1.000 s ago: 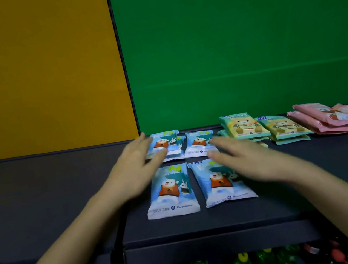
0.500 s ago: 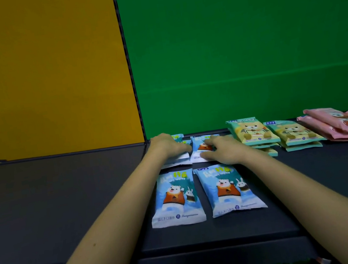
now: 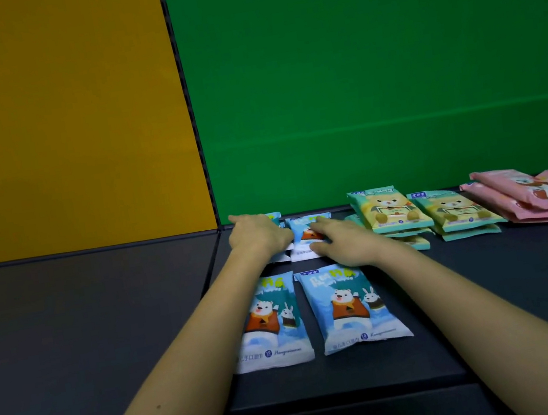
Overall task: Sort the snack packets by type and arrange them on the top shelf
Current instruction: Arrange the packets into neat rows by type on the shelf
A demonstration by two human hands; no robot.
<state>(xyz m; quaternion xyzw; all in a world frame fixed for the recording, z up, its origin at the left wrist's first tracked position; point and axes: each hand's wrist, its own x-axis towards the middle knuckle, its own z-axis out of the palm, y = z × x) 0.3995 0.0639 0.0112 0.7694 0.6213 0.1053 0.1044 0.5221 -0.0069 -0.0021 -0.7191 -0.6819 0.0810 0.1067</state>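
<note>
A yellow panel (image 3: 56, 115) on the left and a green panel (image 3: 369, 68) on the right stand behind a dark top shelf (image 3: 87, 324). The person's two bare arms reach away across it. A second ago both hands hovered spread above the near pair of blue bear packets (image 3: 348, 306); now they have moved to the far pair. The left hand (image 3: 259, 236) lies palm down on the far-left blue packet (image 3: 272, 216), and the right hand (image 3: 338, 244) rests flat on the far-right blue packet (image 3: 307, 223). No curled grip is visible on either. This suggests the blue group is being squared into two rows.

To the right, just beside them, are stacked green bear packets (image 3: 388, 209), then pink packets (image 3: 519, 195), each type already grouped. The far pair sits close to the back edge, leaving little room beyond. A seam (image 3: 215, 262) runs just left of the blue group, with open dark surface beyond it.
</note>
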